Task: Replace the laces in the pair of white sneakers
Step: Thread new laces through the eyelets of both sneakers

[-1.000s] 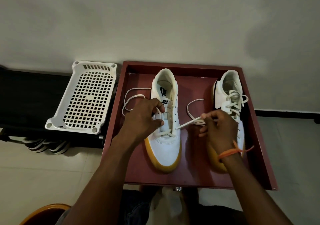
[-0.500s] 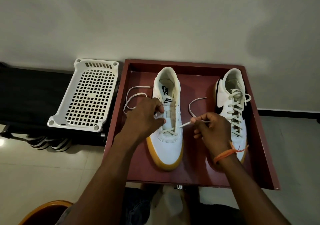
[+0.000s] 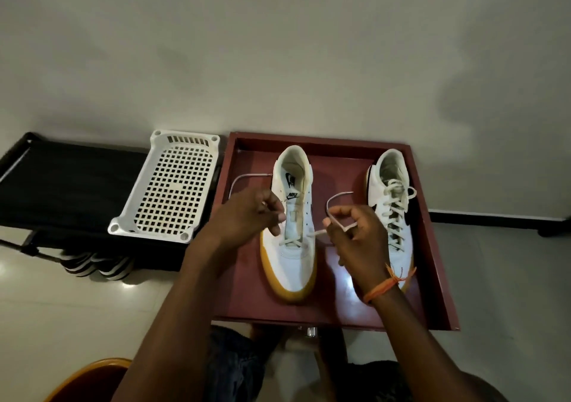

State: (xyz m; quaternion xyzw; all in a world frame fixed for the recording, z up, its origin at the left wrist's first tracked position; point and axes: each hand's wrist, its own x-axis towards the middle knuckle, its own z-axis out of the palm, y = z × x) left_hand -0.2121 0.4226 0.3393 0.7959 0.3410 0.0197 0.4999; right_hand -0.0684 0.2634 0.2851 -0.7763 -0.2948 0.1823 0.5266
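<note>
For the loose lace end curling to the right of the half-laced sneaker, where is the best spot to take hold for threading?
Pinch the lace end just behind its stiff tip, coming from the right side of the half-laced sneaker, as the right hand does. The lace is limp and loops away; only the tip is likely rigid enough to aim at an eyelet.

Both hands curled: left (image 3: 247, 216), right (image 3: 355, 231), forearms extended.

White sneakers (image 3: 295, 262) with yellowish, perhaps gum, soles; dark red tray (image 3: 244, 278); white grid basket (image 3: 173, 191).
</note>
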